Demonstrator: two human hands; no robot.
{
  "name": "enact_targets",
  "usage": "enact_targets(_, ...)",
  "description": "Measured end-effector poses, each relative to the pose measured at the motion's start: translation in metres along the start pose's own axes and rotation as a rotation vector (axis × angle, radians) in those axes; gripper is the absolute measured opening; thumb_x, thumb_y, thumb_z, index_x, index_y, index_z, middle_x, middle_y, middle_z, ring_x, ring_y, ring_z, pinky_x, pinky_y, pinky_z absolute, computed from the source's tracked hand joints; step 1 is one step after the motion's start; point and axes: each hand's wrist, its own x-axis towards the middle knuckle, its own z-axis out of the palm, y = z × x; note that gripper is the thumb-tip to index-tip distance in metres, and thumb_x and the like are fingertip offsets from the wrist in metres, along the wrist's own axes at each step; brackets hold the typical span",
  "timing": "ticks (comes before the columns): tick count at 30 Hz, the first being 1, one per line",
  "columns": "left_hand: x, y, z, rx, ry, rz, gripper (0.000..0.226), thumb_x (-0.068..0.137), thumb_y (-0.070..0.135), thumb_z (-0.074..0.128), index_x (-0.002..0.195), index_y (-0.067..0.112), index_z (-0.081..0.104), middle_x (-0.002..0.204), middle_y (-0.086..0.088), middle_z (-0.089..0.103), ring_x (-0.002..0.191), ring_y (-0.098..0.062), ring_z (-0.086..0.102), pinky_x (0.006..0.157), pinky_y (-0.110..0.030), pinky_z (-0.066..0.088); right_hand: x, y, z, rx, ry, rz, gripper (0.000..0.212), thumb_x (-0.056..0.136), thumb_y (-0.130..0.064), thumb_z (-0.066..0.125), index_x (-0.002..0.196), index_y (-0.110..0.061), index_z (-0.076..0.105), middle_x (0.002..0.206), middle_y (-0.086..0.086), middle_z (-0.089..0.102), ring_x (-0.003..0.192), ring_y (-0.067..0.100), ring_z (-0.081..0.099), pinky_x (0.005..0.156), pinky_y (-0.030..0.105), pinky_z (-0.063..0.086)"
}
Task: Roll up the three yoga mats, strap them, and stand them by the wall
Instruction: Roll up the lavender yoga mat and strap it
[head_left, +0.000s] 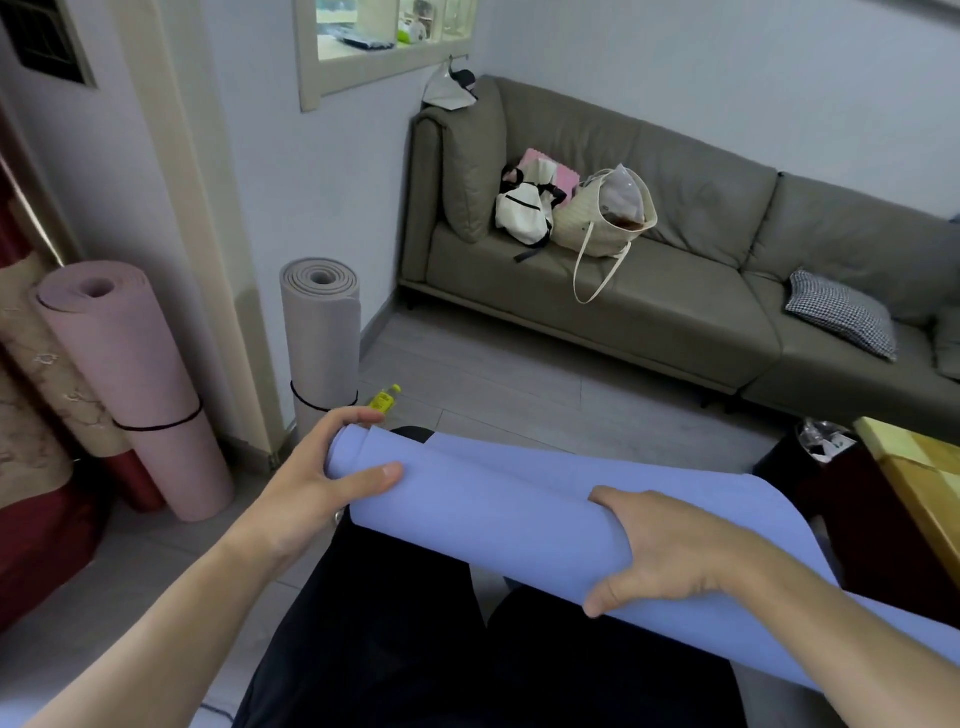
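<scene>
Both hands (660, 551) around the rolled blue mat (493, 514).

A single wide-angle view is taken from head height, aimed forward and down; the hands (519, 519) are seen close below, the sofa (649, 291) and wall (322, 171) farther ahead.

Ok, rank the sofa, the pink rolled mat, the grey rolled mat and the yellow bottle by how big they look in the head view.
1. Sofa, by far the largest.
2. Pink rolled mat.
3. Grey rolled mat; it stands farther back, so its true size against the pink one is unsure.
4. Yellow bottle, the smallest.
</scene>
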Motion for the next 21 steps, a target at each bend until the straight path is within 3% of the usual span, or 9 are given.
enact_targets(5, 0.004, 0.004, 0.004, -0.037, -0.057, -0.011, 0.072, 0.069, 0.041, 0.089, 0.134, 0.039, 0.059, 0.139, 0.015, 0.06, 0.125, -0.012, 0.063, 0.109, -0.041, 0.05, -0.011, -0.001, 0.006, -0.106, 0.144, 0.009, 0.086, 0.052, -0.098, 0.068, 0.112, -0.043, 0.042, 0.1, -0.021, 0.059, 0.095, 0.008, 0.058, 0.081, 0.031, 0.049)
enact_targets(11, 0.0, -0.001, 0.019, -0.018, -0.083, -0.038, 0.076, 0.072, 0.043, 0.087, 0.139, 0.044, 0.051, 0.128, 0.025, 0.061, 0.121, -0.003, 0.063, 0.11, -0.037, 0.048, -0.017, 0.001, 0.005, -0.258, 0.218, 0.061, 0.095, 0.058, -0.101, 0.057, 0.125, -0.037, 0.036, 0.109, -0.019, 0.058, 0.102, 0.014, 0.06, 0.085, 0.035, 0.051)
enact_targets(15, -0.001, 0.003, 0.019, 0.045, -0.138, -0.065, 0.072, 0.077, 0.048, 0.087, 0.138, 0.048, 0.05, 0.131, 0.028, 0.06, 0.119, 0.004, 0.062, 0.104, -0.031, 0.05, -0.023, -0.001, 0.011, -0.269, 0.237, 0.072, 0.087, 0.062, -0.099, 0.055, 0.118, -0.035, 0.036, 0.1, -0.02, 0.054, 0.089, 0.013, 0.054, 0.077, 0.034, 0.046)
enact_targets(18, 0.003, 0.009, 0.013, -0.007, -0.113, -0.129, 0.057, 0.078, 0.036, 0.091, 0.128, 0.034, 0.063, 0.121, 0.011, 0.071, 0.111, -0.014, 0.072, 0.091, -0.042, 0.062, -0.024, -0.005, 0.013, -0.272, 0.267, 0.083, 0.083, 0.063, -0.097, 0.057, 0.115, -0.036, 0.035, 0.1, -0.02, 0.052, 0.091, 0.013, 0.055, 0.075, 0.033, 0.042)
enact_targets(21, 0.013, 0.021, 0.013, -0.014, -0.055, -0.189, 0.047, 0.073, 0.036, 0.092, 0.114, 0.023, 0.073, 0.11, 0.003, 0.077, 0.098, -0.02, 0.076, 0.074, -0.042, 0.065, -0.018, -0.007, 0.013, -0.356, 0.388, 0.056, 0.078, 0.066, -0.095, 0.056, 0.11, -0.033, 0.035, 0.104, -0.016, 0.055, 0.093, 0.016, 0.056, 0.074, 0.033, 0.037)
